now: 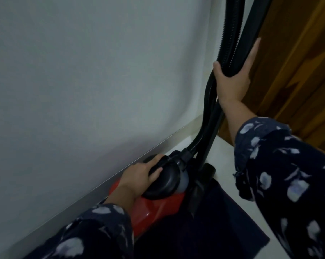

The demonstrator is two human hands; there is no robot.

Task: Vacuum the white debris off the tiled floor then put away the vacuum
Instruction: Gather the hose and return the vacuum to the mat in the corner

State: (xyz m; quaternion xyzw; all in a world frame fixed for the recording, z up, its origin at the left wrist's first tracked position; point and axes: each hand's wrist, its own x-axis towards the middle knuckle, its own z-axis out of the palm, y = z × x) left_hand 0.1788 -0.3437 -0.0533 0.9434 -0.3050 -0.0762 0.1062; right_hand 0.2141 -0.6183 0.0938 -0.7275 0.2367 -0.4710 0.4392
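Down at seven o'clock, the left hand curls its fingers over the black rounded top of the red vacuum, gripping it. Up at one o'clock, the right hand wraps thumb and fingers around the black hose and the wand together, holding them upright. The vacuum sits low at six o'clock, close beside the grey wall, with a wooden door at three o'clock. No white debris shows on the pale tiled floor in sight, so the cleaning looks finished and the putting away appears under way. No containers are visible, and the vacuum's dust bin cannot be seen inside.
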